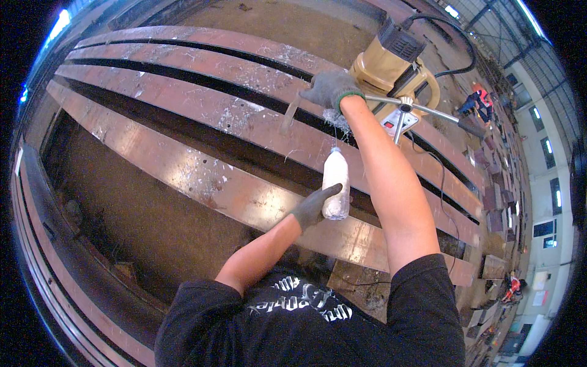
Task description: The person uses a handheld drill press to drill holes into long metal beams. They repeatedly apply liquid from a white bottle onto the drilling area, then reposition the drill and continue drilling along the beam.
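Note:
My left hand (310,208), in a dark grey glove, is wrapped round a clear plastic bottle (335,177) of white liquid. The bottle's narrow top points away from me, and thin streaks show just beyond it. My right hand (333,90), in a grey glove with a green cuff, is closed beside a yellow magnetic drill (385,64). A flat, tan strip (290,115) sticks out from its fingers; its kind is unclear. Tangled metal shavings (336,120) lie under that hand. The drill's lower front is partly hidden by my right forearm.
Several long rusty steel beams (244,122) run side by side, with dark gaps between them and shavings scattered on top. The drill has spoked handles (449,116) and a black cable (471,43). Two people (480,104) are far off on the right, near a pale wall (544,183).

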Action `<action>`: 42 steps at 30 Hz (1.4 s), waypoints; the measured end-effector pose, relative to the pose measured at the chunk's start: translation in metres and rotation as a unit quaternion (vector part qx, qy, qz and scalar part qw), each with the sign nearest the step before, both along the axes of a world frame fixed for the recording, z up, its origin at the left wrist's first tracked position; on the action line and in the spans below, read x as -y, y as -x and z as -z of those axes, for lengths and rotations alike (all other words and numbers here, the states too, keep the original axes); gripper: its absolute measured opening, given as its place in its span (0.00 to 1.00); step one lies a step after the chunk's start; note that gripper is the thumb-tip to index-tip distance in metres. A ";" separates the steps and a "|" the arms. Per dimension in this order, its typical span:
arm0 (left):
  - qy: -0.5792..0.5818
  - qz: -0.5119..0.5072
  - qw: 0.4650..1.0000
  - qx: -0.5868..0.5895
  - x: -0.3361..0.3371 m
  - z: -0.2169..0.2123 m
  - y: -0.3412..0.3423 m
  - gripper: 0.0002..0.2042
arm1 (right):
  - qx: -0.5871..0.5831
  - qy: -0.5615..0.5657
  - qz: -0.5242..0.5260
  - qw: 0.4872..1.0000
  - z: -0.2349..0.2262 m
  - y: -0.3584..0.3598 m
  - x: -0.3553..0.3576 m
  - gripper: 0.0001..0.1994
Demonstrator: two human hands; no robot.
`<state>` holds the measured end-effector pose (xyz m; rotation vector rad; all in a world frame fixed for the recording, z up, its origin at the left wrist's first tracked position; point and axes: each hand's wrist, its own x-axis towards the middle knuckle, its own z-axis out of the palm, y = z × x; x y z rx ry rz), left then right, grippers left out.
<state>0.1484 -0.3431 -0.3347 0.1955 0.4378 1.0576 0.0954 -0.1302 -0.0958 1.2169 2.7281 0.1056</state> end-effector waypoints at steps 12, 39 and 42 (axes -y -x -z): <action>0.008 -0.004 1.000 0.005 0.000 0.000 0.000 0.31 | -0.001 -0.010 -0.001 1.000 0.003 -0.001 -0.002 0.29; -0.110 -0.041 0.960 -0.253 0.019 -0.007 0.024 0.44 | -0.004 -0.050 -0.024 0.998 0.006 0.002 0.000 0.30; -0.132 -0.068 0.919 -0.366 0.027 -0.004 0.040 0.45 | -0.008 -0.032 -0.031 0.999 0.001 0.003 0.007 0.31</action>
